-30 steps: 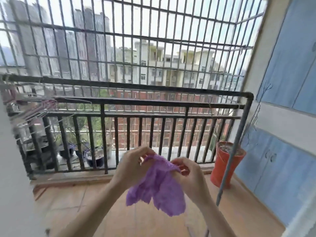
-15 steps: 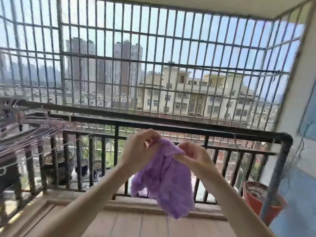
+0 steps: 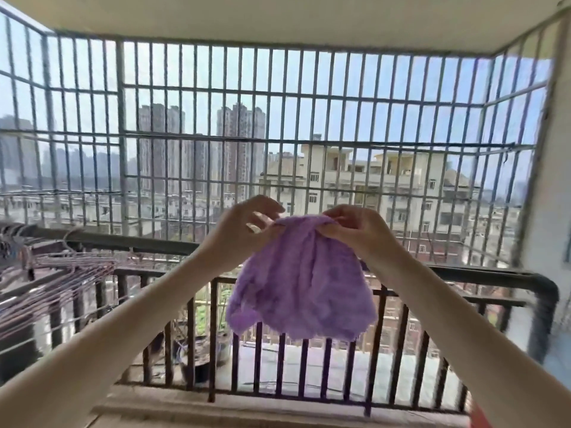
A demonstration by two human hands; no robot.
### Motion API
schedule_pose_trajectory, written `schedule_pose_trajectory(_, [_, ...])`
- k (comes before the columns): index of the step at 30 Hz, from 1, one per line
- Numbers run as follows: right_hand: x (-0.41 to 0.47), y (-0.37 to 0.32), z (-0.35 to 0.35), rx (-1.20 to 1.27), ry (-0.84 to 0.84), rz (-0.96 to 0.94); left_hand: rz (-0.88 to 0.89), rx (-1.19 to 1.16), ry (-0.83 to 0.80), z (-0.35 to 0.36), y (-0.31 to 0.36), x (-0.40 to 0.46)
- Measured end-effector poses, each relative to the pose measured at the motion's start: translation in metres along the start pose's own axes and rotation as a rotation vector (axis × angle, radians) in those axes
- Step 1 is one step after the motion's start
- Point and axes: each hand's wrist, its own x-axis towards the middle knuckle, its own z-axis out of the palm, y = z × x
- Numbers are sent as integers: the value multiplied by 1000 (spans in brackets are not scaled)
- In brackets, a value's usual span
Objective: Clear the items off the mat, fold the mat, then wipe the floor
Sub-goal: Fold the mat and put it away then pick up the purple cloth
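Note:
A fluffy purple cloth [image 3: 301, 282] hangs in front of me at chest height, over the balcony railing. My left hand [image 3: 244, 230] pinches its upper left edge and my right hand [image 3: 352, 230] pinches its upper right edge, with the two hands close together. The cloth spreads out below them in a rounded shape. No mat and little of the floor is in view.
A dark metal railing [image 3: 463, 276] runs across the balcony in front of me, with a tall security grille [image 3: 216, 134] above it. Pinkish clothes hangers [image 3: 55, 279] hang on a bar at the left. A white wall [image 3: 547, 211] stands at the right.
Both hands have lifted the purple cloth higher and spread it wider. My view has tilted up, so the floor and the orange pot have dropped out of sight.

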Motion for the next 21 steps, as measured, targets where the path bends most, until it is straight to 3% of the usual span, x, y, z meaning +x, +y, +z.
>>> schedule_pose_trajectory(3, [7, -10, 3, -60, 60, -15, 88, 97, 151, 1, 6, -13])
schedule_pose_trajectory(6, [12, -14, 6, -139, 86, -9, 286, 159, 234, 8, 17, -37])
schedule_pose_trajectory(10, [13, -14, 11, -125, 102, 27, 333, 26, -150, 27, 21, -66])
schedule_pose_trajectory(12, [14, -13, 13, -96, 127, 47, 362, 35, -233, 38, 15, -72])
schedule_pose_trajectory(15, [17, -11, 13, -80, 144, 101, 486, 264, -204, 42, -3, -68])
schedule_pose_trajectory(17, [20, -9, 14, -37, 135, 157, 564, 379, -94, 41, -14, -61])
schedule_pose_trajectory(21, [23, -2, 19, -48, 151, 258, 555, 294, 17, 41, -25, -53])
